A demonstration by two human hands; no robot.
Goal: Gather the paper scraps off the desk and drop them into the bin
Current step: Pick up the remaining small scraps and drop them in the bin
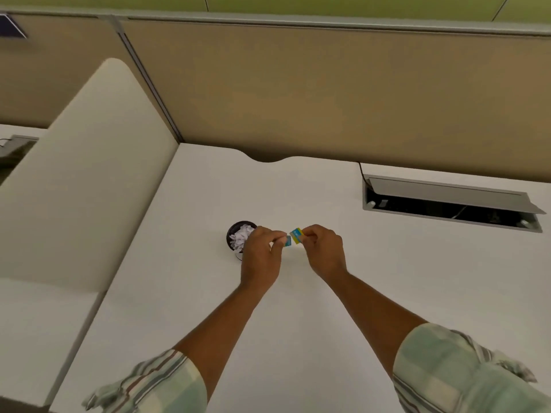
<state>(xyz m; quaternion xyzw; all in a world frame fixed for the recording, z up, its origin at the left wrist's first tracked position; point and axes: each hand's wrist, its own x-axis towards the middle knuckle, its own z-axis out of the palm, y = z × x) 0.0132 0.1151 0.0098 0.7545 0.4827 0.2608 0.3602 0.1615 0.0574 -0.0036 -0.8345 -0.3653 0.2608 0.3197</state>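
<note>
I see both hands raised over the middle of the white desk [298, 308], meeting just above its surface. My left hand [261, 257] has its fingers curled in, thumb and forefinger pinched on a small blue paper scrap [288, 241]. My right hand [325, 251] is pinched the same way on a blue and yellow scrap [297, 235], the other fingers folded under. The two pieces sit just beside each other between the fingertips, their edges near touching; I cannot tell whether they are still joined. The bin [235, 234], a small dark round mesh pot, stands on the desk just left of my left hand, partly hidden behind the knuckles, and crumpled white paper [241, 237] fills it to the rim. Plaid sleeves [447, 374] are rolled up past both forearms. Far right, an open cable tray [450, 201] is set into the desk, and a pale divider panel [89, 174] stands along the left edge.
</note>
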